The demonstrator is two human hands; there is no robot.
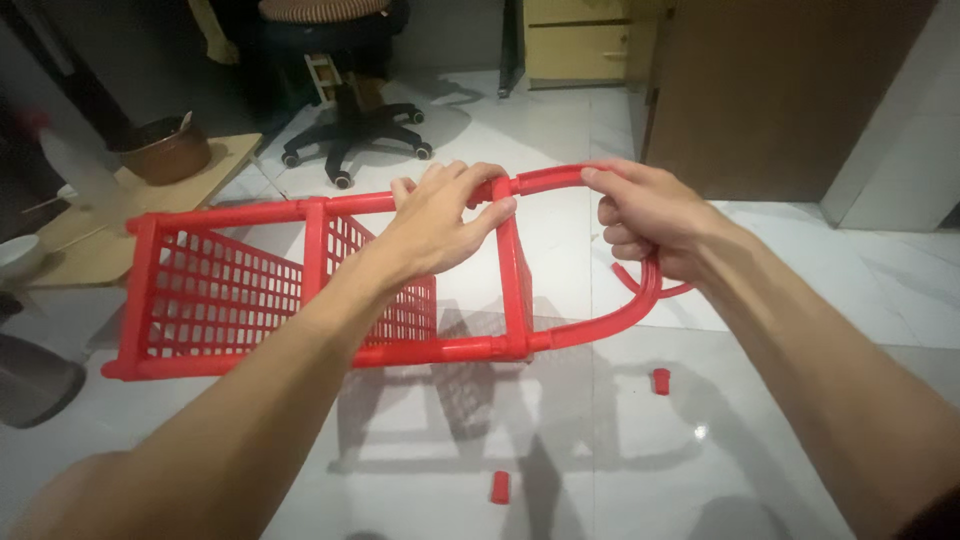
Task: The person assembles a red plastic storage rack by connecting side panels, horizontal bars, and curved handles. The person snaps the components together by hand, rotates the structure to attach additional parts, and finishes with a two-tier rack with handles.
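Two bare hands clamped on a red plastic shelf rack [300, 290], held on its side above a white tiled floor [800, 300]. Left hand [440, 220] wrapped shut around the top rail at the joint; right hand [650, 220] closed on the curved red handle tube [640, 300], fingers curled tight. Best done by keeping tube and socket in line, bracing near the joint, pressing straight without twisting. Lying loose below: two small red caps [500, 487], one more curved red piece [690, 290]. Behind, an office chair [350, 130].
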